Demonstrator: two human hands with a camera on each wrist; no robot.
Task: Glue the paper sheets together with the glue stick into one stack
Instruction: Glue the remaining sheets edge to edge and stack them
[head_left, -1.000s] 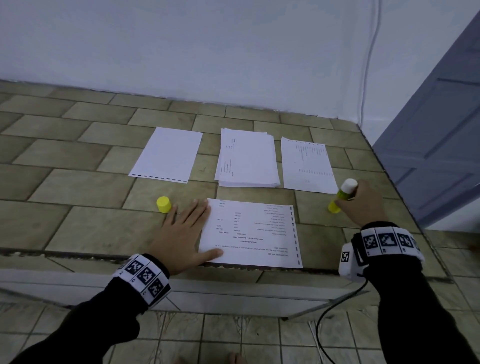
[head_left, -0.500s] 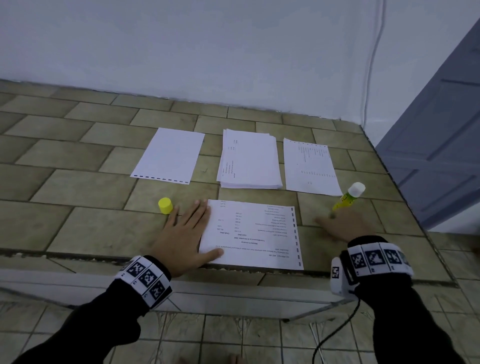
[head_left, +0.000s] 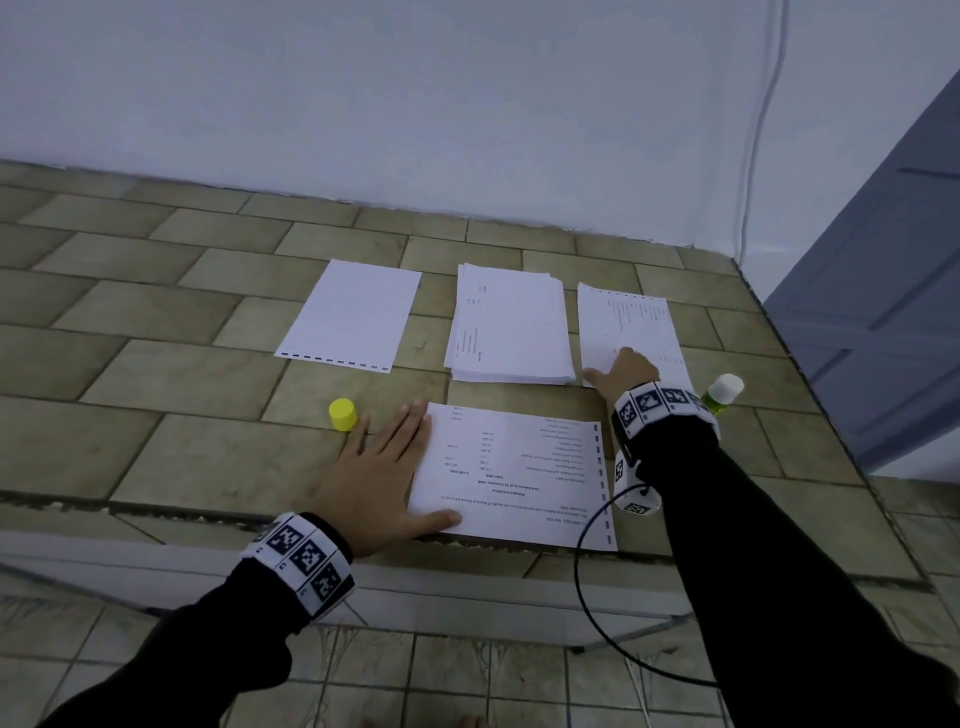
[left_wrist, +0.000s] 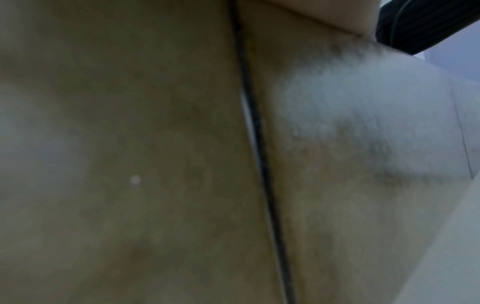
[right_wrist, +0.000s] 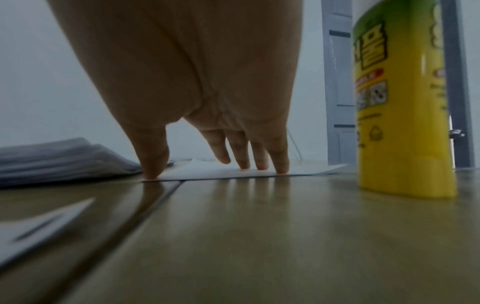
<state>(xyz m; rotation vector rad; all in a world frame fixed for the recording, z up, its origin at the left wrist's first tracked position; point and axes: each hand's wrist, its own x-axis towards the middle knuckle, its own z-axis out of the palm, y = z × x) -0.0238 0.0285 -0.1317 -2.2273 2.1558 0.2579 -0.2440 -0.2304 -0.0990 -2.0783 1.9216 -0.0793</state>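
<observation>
Tiled ledge (head_left: 171, 374) — paper sheets (head_left: 511, 325), glue stick (head_left: 723, 393).

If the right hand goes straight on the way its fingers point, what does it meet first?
The right hand already touches the right sheet near its near edge. Going on, it would slide along that sheet toward the wall; nothing else appears to be in that line.

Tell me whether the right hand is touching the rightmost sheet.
Touching. The right wrist view shows the right hand's fingertips pressed onto the sheet's near edge.

Home interior: tiled ledge (head_left: 171, 374), white wall (head_left: 415, 104), panelled door (head_left: 893, 312).
</observation>
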